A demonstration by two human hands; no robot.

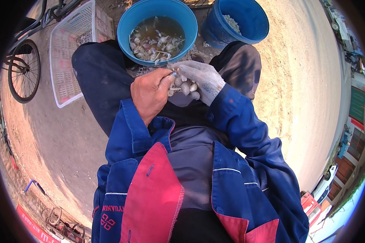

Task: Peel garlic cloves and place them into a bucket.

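My bare left hand (pixel 151 92) and my gloved right hand (pixel 203 79) meet in front of my lap, just this side of a blue basin. The right hand, in a greyish-white glove, is closed around several garlic cloves (pixel 185 87), which show below its fingers. The left hand is closed, thumb against the curled forefinger, its tip touching the right fingers. A tiny bluish-white bit shows at that thumb; what the left hand pinches is too small to name. In the blue basin (pixel 121 30), garlic pieces and skins (pixel 154 45) lie in brownish water.
A blue bucket (pixel 247 34) holding pale cloves stands right of the basin. Left of my knee is a white plastic crate (pixel 65 60), with a bicycle wheel (pixel 24 71) beyond it. Garlic skins litter the ground by the basin. Parked vehicles (pixel 326 184) line the far right.
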